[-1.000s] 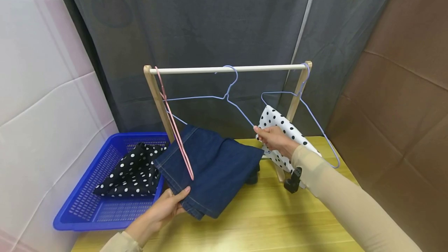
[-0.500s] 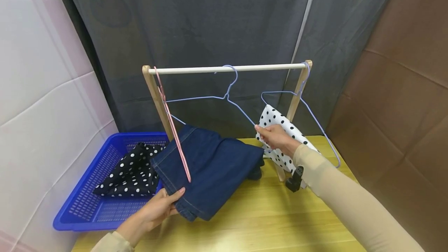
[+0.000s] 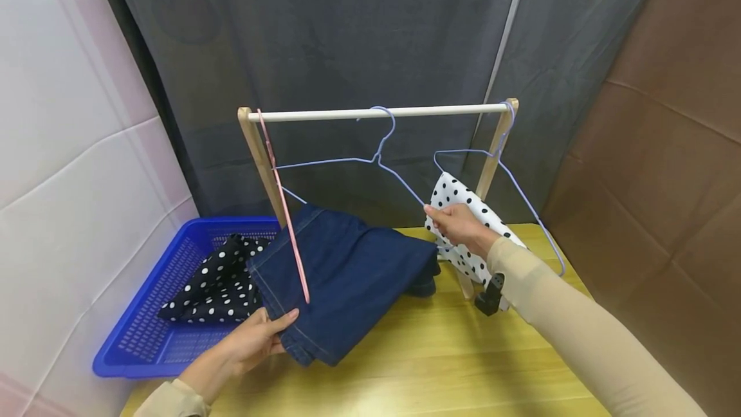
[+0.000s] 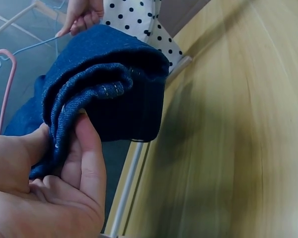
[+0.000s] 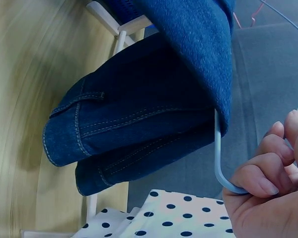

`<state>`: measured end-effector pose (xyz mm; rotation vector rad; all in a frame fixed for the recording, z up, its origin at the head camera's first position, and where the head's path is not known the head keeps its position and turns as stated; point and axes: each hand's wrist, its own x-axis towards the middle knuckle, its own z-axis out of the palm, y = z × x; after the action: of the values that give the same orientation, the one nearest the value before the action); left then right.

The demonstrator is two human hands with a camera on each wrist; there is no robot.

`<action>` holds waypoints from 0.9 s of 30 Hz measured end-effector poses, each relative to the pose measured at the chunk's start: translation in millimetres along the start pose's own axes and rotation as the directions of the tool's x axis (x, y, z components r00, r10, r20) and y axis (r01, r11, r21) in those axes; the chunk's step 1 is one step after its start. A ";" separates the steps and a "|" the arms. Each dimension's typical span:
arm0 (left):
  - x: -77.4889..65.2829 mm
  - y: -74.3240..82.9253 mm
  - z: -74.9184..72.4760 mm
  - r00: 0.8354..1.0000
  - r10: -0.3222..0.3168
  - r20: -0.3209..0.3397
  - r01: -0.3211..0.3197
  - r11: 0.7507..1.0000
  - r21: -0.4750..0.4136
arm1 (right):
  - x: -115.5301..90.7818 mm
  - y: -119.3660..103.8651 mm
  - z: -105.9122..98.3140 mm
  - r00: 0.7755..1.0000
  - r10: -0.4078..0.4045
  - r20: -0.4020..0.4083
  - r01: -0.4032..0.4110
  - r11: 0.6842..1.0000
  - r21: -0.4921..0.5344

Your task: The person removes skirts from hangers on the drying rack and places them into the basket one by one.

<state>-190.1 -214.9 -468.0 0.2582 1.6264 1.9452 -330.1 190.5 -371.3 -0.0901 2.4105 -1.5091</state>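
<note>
Dark blue denim pants (image 3: 347,275) lie folded over the lower bar of a light blue hanger (image 3: 330,161), whose hook sits on the rack's white rod. My left hand (image 3: 251,343) pinches a lower edge of the denim between thumb and fingers; in the left wrist view the cloth's layers (image 4: 89,89) bunch in that grip. My right hand (image 3: 457,227) grips the hanger's right end; the right wrist view shows curled fingers round the blue wire (image 5: 219,163). A pink hanger (image 3: 283,204) hangs at the rod's left end, its lower part in front of the denim.
A white cloth with black dots (image 3: 471,211) drapes over another blue hanger (image 3: 527,201) at the rack's right end, just behind my right hand. The blue basket (image 3: 110,346) at left holds a black dotted cloth (image 3: 220,288). Wooden posts (image 3: 260,159) carry the rod (image 3: 324,114).
My left hand has moved left and slightly down, drawing the denim's lower edge with it. The right hand has shifted slightly right with the hanger's end. The pink hanger's lower end has swung left.
</note>
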 end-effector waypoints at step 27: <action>15.0 -15.5 33.6 0.982 0.024 -0.188 -0.017 0.999 0.037 | 1.3 0.9 -1.0 0.997 -0.038 -0.067 0.037 0.999 -0.008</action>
<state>-180.7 -177.4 -478.0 0.1072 1.7857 2.0092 -331.5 191.5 -372.0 -0.0882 2.4793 -1.5442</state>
